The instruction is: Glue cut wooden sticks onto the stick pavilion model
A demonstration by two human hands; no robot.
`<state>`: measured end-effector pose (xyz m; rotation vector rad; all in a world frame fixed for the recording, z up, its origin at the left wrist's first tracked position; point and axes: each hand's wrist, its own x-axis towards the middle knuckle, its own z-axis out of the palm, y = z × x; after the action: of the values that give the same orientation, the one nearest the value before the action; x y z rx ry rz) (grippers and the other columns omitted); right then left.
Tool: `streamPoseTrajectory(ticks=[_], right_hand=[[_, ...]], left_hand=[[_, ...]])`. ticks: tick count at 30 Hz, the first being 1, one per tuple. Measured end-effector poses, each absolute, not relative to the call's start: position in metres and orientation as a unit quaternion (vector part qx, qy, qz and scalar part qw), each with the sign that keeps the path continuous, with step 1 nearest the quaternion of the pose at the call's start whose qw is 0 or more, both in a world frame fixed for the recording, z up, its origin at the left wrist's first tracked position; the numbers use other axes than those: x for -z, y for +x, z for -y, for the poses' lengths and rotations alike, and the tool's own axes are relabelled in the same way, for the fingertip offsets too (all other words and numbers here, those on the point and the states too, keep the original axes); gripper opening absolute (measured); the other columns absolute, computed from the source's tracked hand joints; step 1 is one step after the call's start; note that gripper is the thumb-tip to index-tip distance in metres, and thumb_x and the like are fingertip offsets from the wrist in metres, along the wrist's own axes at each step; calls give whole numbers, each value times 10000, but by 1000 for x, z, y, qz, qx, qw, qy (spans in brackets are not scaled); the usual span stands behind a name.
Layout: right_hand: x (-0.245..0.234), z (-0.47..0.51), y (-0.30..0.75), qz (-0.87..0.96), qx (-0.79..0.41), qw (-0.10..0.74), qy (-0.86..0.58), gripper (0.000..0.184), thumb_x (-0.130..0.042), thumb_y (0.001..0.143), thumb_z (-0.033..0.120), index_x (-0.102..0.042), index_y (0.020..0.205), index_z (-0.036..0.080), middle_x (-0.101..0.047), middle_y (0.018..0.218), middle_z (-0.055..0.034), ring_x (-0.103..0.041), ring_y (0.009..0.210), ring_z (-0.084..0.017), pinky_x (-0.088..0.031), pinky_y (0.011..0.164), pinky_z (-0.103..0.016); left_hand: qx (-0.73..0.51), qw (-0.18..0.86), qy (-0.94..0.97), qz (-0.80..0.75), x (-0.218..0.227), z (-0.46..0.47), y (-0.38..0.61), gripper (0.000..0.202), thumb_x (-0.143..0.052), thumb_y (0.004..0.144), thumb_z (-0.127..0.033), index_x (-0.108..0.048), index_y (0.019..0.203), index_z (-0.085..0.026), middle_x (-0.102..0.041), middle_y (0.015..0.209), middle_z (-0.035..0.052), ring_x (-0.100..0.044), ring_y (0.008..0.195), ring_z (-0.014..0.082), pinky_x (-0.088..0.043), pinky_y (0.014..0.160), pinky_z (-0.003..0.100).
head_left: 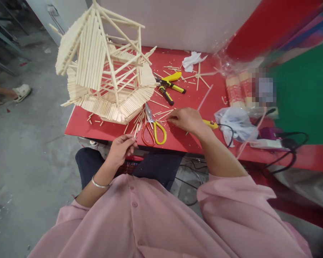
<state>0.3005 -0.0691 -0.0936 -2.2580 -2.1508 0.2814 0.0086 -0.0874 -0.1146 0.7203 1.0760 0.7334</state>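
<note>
Between thumb and fingers my left hand (123,147) pinches a short pale wooden stick (136,130) near the table's front edge. My right hand (185,120) is over the loose sticks (165,114), its fingertips pressed together at the stick ends; whatever they hold is hidden. A pavilion-like model built of wooden sticks (115,107) stands at the left of the table, its roof partly covered. Scissors with red and yellow handles (154,133) lie between my hands. Yellow-and-black pliers (169,86) rest beside the model.
The red table (188,139) carries scattered stick pieces, crumpled tissue (192,61), a yellow glue gun (210,124) with a cable, a plastic bag (238,123) and stick bundles (235,89). A green board (304,96) is at the right. Another person's foot (22,93) shows at left.
</note>
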Motion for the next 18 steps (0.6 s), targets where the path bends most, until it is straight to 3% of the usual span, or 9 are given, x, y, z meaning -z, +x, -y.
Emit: streamPoseTrajectory(ticks=[5, 18], right_hand=[[82, 67, 312, 590, -30, -26, -807, 324, -566, 901, 360, -783, 1079, 198, -762, 1041, -183, -681, 917, -333, -430, 701, -373], [104, 48, 318, 675, -146, 44, -722, 253, -641, 870, 394, -778, 1029, 252, -781, 1029, -61, -679, 916, -220, -401, 674, -293]], left_hand=[[-348, 730, 318, -494, 114, 86, 6, 386, -886, 586, -400, -638, 736, -144, -640, 557, -23, -467, 379, 41, -284, 346, 160], [-345, 725, 313, -507, 119, 84, 4, 410, -883, 574, -423, -629, 730, -142, -633, 543, -25, -459, 367, 44, -273, 341, 163]])
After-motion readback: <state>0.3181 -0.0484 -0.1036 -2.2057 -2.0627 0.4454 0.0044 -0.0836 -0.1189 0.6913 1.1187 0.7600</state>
